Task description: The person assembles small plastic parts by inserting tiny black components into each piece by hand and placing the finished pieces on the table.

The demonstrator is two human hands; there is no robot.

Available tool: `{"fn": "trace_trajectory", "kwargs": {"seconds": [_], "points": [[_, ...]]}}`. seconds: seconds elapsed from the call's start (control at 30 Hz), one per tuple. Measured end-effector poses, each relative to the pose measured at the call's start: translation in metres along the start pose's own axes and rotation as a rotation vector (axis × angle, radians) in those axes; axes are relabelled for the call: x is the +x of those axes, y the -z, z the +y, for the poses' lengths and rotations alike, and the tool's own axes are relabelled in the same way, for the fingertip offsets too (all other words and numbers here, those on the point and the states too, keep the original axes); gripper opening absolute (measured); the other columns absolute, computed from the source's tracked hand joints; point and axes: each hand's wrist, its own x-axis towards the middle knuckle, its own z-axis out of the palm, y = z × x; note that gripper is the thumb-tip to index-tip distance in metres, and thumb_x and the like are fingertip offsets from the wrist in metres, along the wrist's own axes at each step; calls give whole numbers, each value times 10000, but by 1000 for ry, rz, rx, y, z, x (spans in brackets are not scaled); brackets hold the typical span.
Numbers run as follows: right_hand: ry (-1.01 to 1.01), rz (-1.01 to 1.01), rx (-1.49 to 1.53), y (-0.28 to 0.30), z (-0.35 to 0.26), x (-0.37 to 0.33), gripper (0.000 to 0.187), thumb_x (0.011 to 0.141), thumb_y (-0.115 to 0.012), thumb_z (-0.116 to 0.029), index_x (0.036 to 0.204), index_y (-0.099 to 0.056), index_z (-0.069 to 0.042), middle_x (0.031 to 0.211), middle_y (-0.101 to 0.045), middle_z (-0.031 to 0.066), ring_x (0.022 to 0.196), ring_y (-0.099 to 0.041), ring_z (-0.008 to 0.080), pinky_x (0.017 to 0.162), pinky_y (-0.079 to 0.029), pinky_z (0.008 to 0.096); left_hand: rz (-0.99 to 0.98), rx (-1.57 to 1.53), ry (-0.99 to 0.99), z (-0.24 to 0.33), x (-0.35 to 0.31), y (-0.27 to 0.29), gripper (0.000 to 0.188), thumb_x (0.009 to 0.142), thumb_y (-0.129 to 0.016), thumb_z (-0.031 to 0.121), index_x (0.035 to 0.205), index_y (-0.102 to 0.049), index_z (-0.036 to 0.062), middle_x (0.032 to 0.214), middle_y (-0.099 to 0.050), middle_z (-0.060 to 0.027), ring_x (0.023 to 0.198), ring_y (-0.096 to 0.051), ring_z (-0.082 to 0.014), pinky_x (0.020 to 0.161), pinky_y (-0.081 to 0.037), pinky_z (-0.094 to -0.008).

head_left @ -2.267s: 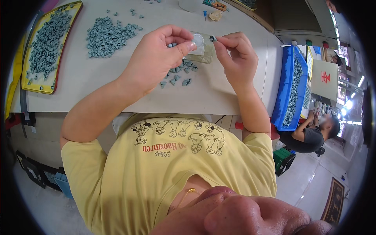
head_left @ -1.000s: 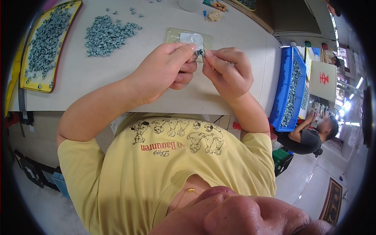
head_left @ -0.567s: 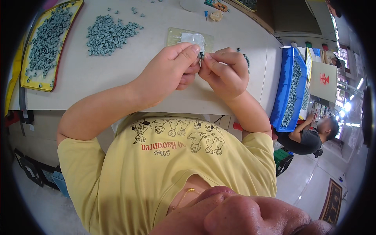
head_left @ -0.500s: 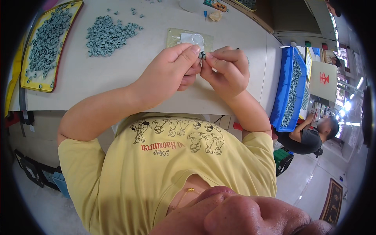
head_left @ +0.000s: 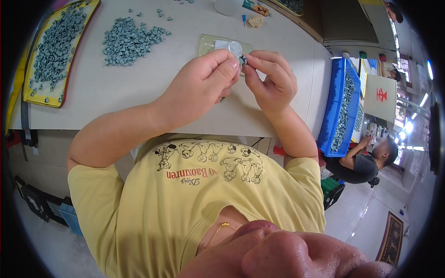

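Note:
A small grey-green piece [head_left: 243, 60] sits between the fingertips of both hands, above the table [head_left: 153, 95]. My left hand [head_left: 207, 76] is closed, its thumb and forefinger at the piece's left side; its other fingers curl underneath and are partly hidden. From the right, my right hand [head_left: 272, 81] pinches the same piece between thumb and forefinger. Just beyond the hands lies a pale yellowish pad [head_left: 208, 42] with a round clear dish [head_left: 235, 48] on it. To the left is a loose heap of similar grey-green pieces [head_left: 130, 41].
At the far left stands a yellow tray [head_left: 44, 99] full of such pieces. A blue bin [head_left: 330, 125] with more hangs over the right side. A blue-tipped needle [head_left: 244, 18] and a crumpled beige lump [head_left: 256, 21] lie at the back. Another person [head_left: 359, 164] sits at right.
The right hand's fingers have shifted slightly up and straightened around the small piece, which shows more now. The left hand's lower fingers have tucked in.

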Motion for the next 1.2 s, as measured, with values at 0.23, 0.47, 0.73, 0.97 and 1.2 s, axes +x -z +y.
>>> {"fn": "trace_trajectory", "kwargs": {"seconds": [0.23, 0.47, 0.73, 0.97, 1.2], "points": [[7, 4, -25, -3, -4, 2, 203, 676, -672, 97, 866, -645, 29, 828, -639, 120, 699, -591, 170, 581, -465, 246, 33, -93, 112, 3, 2, 6, 251, 960, -366, 218, 749, -390, 84, 632, -328, 42, 519, -265, -53, 446, -216, -208], [10, -47, -16, 2, -4, 1, 187, 679, -670, 87, 852, -647, 20, 823, -644, 116, 684, -598, 169, 573, -460, 241, 14, -149, 186, 3, 5, 8, 267, 933, -386, 225, 694, -359, 109, 608, -322, 46, 506, -256, -49, 433, -193, -206], [-680, -261, -292, 61, 31, 15, 149, 828, -607, -84, 946, -662, -12, 840, -642, 72, 713, -592, 113, 645, -460, 225, -18, 144, 396, 0, 8, 4, 238, 870, -422, 196, 657, -422, 90, 595, -386, 44, 496, -315, -48, 416, -238, -206], [-725, -416, -570, 77, 44, 2, 168, 774, -631, -89, 931, -657, -33, 880, -648, 120, 741, -615, 204, 682, -479, 294, -29, 256, 488, -3, 11, 6, 225, 864, -424, 179, 669, -445, 69, 602, -406, 37, 501, -339, -62, 424, -270, -218], [-741, -483, -557, 71, 48, 0, 195, 739, -637, -52, 930, -626, -12, 849, -641, 121, 765, -614, 200, 701, -483, 303, 94, -100, 255, -4, 13, 9, 108, 876, -398, 63, 931, -468, 1, 774, -469, -29, 584, -375, -69, 480, -325, -210]]}}
